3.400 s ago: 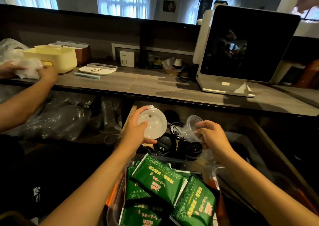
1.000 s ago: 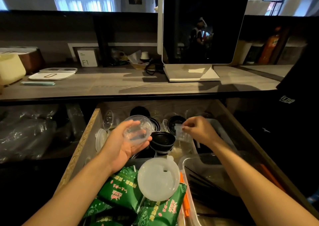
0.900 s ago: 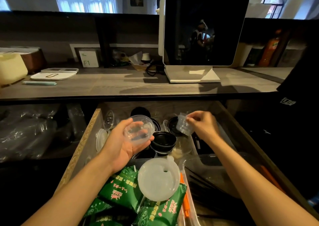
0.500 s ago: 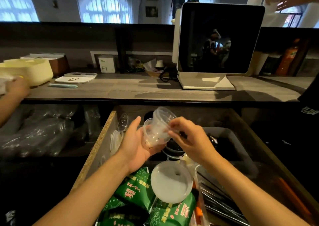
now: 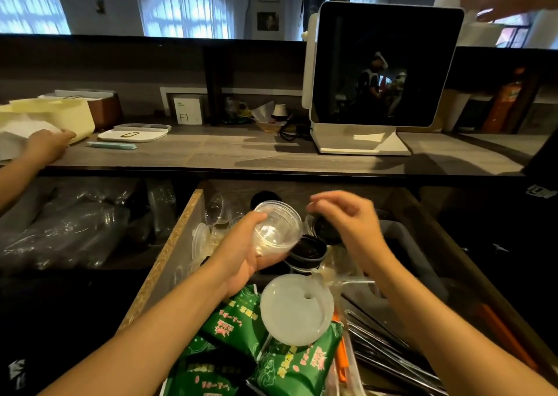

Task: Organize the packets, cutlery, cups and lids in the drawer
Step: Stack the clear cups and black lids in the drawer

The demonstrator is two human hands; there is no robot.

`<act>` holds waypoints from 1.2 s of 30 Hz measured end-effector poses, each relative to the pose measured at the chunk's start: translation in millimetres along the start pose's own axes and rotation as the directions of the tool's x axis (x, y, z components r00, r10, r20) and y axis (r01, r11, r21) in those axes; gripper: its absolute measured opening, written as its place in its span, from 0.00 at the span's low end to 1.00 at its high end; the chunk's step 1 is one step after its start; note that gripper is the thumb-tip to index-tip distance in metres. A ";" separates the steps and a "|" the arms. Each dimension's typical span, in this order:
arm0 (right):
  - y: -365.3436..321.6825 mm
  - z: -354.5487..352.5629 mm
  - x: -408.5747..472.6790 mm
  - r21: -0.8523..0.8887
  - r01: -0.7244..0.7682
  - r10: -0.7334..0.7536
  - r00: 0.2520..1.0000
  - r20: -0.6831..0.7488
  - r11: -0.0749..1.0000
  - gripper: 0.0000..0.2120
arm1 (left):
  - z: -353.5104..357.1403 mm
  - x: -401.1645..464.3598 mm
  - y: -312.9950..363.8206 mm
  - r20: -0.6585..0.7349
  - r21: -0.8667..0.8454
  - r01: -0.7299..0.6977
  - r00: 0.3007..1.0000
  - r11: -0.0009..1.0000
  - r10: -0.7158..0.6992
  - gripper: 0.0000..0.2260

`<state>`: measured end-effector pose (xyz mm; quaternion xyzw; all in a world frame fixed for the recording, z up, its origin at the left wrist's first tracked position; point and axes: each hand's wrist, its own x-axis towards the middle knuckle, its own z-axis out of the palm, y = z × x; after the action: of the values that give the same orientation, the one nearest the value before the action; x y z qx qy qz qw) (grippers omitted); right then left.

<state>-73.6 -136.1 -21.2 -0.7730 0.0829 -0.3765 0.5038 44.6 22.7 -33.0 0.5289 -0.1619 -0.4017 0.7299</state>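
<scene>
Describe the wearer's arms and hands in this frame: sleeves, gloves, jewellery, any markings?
Both forearms are bare up to the frame edge, with no sleeve in view. The left hand and right hand wear no gloves. No watch, bracelet or ring shows on either, though the right hand is motion-blurred. No markings are visible.

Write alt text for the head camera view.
The left hand holds clear cups over an open drawer; the right hand hovers beside them, empty. A white lid rests on green packets.
</scene>
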 end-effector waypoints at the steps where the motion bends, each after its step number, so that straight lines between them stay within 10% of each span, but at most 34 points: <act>1: 9.5 -12.8 4.9 -0.061 -0.034 0.027 0.992 -0.122 0.998 0.07 | -0.8 0.8 0.6 -0.025 -0.012 0.005 1.000 1.000 -0.006 0.13; 6: 73.0 -51.5 11.4 -0.544 -0.368 0.442 0.897 0.005 0.754 0.11 | -4.5 2.8 2.4 -0.076 -0.049 -0.009 0.997 0.999 0.005 0.12; 17: 88.2 -10.1 19.5 -0.854 -0.124 0.568 0.793 0.221 0.506 0.12 | -7.0 5.5 1.6 -0.055 -0.033 -0.033 0.998 0.999 0.031 0.15; 29: 104.5 -1.5 13.5 -0.834 -0.222 0.740 0.609 0.287 0.505 0.16 | -8.2 4.8 2.8 -0.037 -0.032 -0.026 0.999 0.999 0.025 0.16; 36: 88.7 -21.1 15.4 -0.640 -0.417 0.620 0.775 0.121 0.646 0.07 | -9.6 4.5 4.3 -0.048 -0.041 -0.033 0.998 0.999 0.031 0.16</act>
<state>-54.5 -201.4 -83.7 -0.8814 0.3290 -0.0349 0.3373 55.6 26.0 -33.7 0.5204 -0.1446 -0.3804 0.7507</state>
